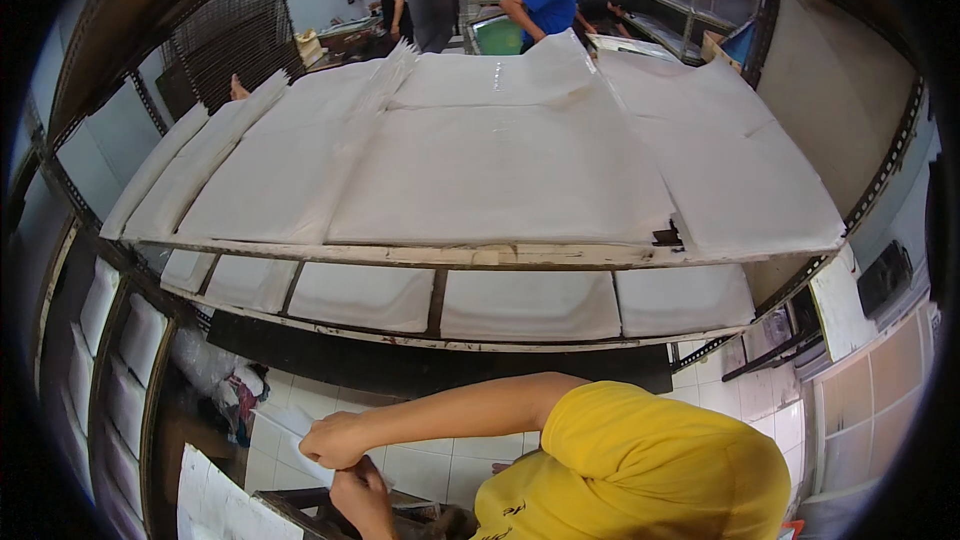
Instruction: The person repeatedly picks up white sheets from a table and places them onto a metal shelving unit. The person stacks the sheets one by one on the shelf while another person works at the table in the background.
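My right hand [335, 440] is closed at the lower left, its arm reaching across from the yellow sleeve. From under it juts a thin white sheet [284, 422], which looks like paper or plastic film. Just below, my left hand [361, 498] is closed against the sheet's lower edge, with its fingers partly hidden. Both hands are above a dark stand [285, 502] beside a white panel [215, 500].
A metal rack holds piles of white sheets [500, 170] on its upper shelf [480, 255] and more piles [530, 302] below. Another rack [155, 380] with white stacks stands at left. Beyond, a person in blue [548, 8] and one in black [393, 5] stand.
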Available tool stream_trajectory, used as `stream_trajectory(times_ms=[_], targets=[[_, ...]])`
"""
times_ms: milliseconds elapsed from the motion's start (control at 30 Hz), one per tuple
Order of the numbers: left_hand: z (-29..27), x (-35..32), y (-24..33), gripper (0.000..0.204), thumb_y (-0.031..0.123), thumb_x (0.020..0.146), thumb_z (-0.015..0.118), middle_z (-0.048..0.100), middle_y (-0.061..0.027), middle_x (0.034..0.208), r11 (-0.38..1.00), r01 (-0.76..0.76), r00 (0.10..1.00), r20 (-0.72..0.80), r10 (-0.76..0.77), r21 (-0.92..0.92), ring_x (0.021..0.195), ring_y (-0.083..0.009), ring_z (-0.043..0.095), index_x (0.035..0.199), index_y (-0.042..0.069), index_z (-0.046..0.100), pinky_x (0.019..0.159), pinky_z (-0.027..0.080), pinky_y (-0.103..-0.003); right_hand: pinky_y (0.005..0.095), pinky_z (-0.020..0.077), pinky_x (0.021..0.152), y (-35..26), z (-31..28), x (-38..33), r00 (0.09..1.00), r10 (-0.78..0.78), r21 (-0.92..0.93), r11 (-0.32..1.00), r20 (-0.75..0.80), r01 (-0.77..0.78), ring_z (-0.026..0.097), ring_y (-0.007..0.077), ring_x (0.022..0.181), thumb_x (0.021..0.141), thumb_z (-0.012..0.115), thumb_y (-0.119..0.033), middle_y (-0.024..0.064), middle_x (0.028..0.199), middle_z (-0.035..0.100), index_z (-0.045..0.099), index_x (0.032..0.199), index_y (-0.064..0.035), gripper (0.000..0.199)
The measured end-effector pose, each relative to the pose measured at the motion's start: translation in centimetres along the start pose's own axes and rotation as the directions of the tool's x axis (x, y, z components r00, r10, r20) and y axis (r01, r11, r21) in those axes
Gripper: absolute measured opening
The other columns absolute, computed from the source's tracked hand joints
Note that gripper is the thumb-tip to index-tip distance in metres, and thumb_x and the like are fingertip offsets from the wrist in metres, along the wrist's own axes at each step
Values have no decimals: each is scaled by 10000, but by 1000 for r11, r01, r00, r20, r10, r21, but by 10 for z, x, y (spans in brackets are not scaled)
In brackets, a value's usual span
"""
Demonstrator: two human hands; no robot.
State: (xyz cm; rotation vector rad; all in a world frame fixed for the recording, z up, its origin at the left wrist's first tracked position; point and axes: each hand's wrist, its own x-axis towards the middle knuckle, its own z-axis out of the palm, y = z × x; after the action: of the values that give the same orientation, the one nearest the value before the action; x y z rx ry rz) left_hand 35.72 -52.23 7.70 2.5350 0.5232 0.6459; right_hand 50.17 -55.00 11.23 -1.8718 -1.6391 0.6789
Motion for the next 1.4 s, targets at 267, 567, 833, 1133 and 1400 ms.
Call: stream_trajectory(times_ms=[267, 567, 833, 1133, 1400], targets=[[-20, -1, 97, 175, 135, 925, 610, 629, -175, 779, 906, -84, 994, 25, 103, -415, 630, -300, 586, 934, -37, 644, 594, 459, -377, 501, 523, 770, -36, -73, -79, 996, 32, -33, 999, -83, -35, 659, 406, 949, 789, 602, -78, 243, 978, 672, 582, 1051, -1, 274], [-54, -23, 112, 227, 169, 1008, 510, 501, -86, 770, 948, -316, 221, -970, 99, 24, 607, -244, 503, 884, -15, 560, 533, 430, -369, 448, 531, 735, -136, -247, -247, 708, -282, -281, 952, -648, 122, 677, 382, 807, 780, 559, -125, 234, 844, 671, 603, 933, 43, 232], [21, -22, 94, 144, 103, 970, 546, 583, -70, 794, 723, -49, 815, -446, -370, -689, 689, -160, 516, 936, -24, 606, 620, 425, -305, 322, 449, 967, -201, -325, -535, 114, 168, 74, 819, -979, -569, 597, 189, 1084, 831, 709, -409, 191, 1162, 649, 680, 1181, -120, 455], [129, -52, 128, 156, 89, 989, 507, 543, -55, 805, 784, -47, 978, -189, -91, -620, 727, -133, 468, 941, -40, 581, 661, 403, -266, 232, 415, 733, -138, -256, -729, -226, 374, 411, 543, -899, -732, 490, 65, 802, 881, 598, -179, -17, 868, 554, 593, 1003, -48, 179], [138, -57, 155, 165, 110, 979, 540, 544, -46, 733, 822, -138, 981, -188, 39, -552, 656, -119, 449, 902, -27, 590, 566, 367, -268, 284, 431, 680, -105, -234, -744, -158, 435, 307, 297, -886, -904, 511, 112, 736, 862, 568, -148, 27, 786, 570, 587, 950, 7, 180]])
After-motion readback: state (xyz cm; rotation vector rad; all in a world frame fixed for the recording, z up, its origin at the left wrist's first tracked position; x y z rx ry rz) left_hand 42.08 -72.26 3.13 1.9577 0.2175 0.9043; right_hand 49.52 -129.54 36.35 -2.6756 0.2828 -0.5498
